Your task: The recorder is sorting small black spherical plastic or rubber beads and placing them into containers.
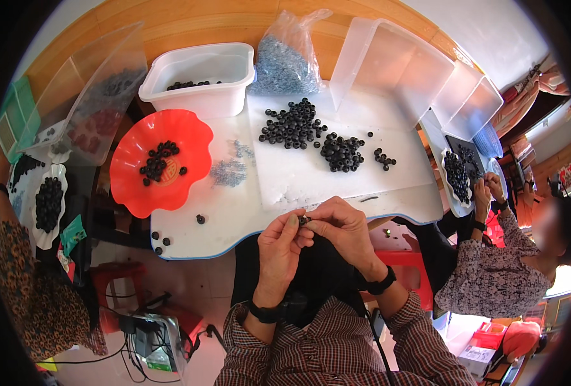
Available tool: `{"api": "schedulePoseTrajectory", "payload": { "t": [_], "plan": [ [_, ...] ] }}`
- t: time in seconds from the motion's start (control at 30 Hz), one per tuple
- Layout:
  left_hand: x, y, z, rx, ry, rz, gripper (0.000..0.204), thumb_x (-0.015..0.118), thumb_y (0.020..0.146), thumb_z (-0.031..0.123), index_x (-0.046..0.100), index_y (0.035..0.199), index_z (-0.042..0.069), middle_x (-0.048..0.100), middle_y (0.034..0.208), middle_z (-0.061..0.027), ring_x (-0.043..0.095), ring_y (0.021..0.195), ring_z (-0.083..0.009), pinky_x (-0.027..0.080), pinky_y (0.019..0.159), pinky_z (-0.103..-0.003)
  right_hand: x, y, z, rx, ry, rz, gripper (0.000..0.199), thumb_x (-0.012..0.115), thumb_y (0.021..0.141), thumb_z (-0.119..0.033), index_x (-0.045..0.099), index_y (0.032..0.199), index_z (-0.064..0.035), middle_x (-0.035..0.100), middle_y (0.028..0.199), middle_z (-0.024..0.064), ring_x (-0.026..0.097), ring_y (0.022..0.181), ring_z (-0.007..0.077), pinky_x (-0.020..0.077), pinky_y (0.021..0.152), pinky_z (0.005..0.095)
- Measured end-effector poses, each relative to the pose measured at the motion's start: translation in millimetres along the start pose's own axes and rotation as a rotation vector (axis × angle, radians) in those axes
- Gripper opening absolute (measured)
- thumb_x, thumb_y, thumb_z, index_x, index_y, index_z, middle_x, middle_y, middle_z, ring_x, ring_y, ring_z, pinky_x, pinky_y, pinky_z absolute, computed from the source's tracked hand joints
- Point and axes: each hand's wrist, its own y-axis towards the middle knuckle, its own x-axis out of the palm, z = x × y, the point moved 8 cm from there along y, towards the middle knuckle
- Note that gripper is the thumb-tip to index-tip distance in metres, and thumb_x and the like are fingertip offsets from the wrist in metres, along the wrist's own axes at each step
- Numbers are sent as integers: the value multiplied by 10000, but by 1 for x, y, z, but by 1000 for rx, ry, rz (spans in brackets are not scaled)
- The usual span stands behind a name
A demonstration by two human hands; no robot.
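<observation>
My left hand [278, 249] and my right hand [344, 235] meet in front of the table's near edge. Their fingertips pinch a small dark round part [304, 220] between them, and its details are mostly hidden. Beyond them, a heap of black round bead-like parts [293, 126] lies on a white sheet [285, 177], with a second heap [342, 153] and a few loose ones [384, 159] to its right. A red scalloped bowl [126, 147] at the left contains more black parts. Tiny clear bluish pieces [227, 172] are scattered beside it.
Along the back stand a white tub [199, 96] with black parts, a clear bag [285, 64] of bluish pieces and a translucent bin [388, 64] on its side. People work at left and right; the right person's hands [488, 188] are near a white dish [456, 177].
</observation>
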Motion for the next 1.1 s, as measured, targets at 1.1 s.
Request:
{"api": "schedulePoseTrajectory", "payload": {
  "t": [1.1],
  "plan": [
    [6,-13,19,182,421,115,233,577,952,87,632,1134,-47,681,894,-103,662,724,-143,582,695,-270,10,-7,-26,-247,-434,-34,169,669,783,49,660,941,-10,585,895,71,592,706,139,481,599,242]
  ]
}}
